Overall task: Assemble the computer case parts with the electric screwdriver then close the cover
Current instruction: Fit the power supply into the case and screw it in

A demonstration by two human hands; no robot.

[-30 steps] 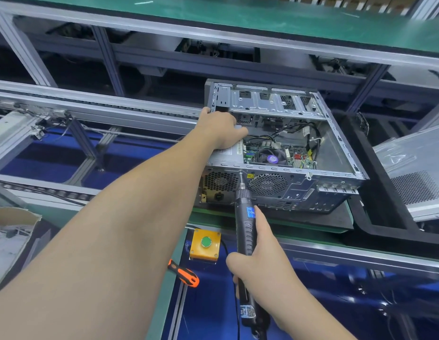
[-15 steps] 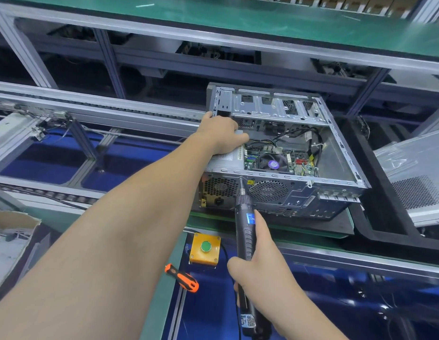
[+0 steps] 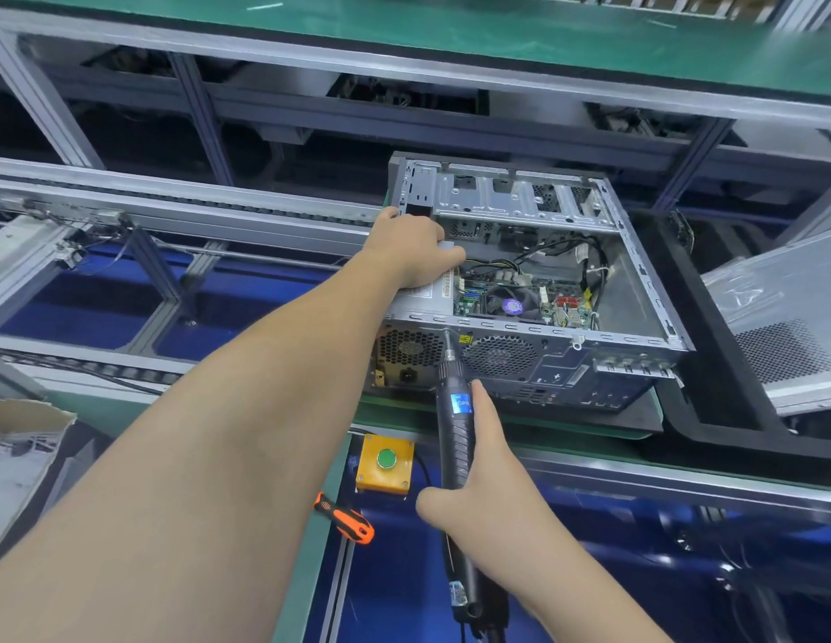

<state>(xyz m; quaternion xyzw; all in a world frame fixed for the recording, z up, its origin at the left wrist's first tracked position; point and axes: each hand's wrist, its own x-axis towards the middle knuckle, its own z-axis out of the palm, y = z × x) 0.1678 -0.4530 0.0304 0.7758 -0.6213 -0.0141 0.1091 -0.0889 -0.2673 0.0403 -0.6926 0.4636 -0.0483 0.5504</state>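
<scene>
Now the right hand [image 3: 490, 498] curls round the electric screwdriver [image 3: 456, 433], its bit against the rear panel of the open computer case [image 3: 520, 290], far centre; the left hand [image 3: 411, 255], fingers curled, presses the power supply [image 3: 422, 301].

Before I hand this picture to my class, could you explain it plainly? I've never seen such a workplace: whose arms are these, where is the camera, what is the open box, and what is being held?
The camera sits on a person's head and looks down along both bare arms, so you see what the worker sees. The open metal box is a computer case lying on a green workbench with its side cover off; the circuit board, cables and a fan show inside. The left hand rests on the case's top edge and steadies it. The right hand grips an electric screwdriver, its tip pressed against the case's rear panel. Nearer the worker lie a yellow box with a green button and an orange-handled screwdriver. A grey metal panel, possibly the cover, lies to the right.
</scene>
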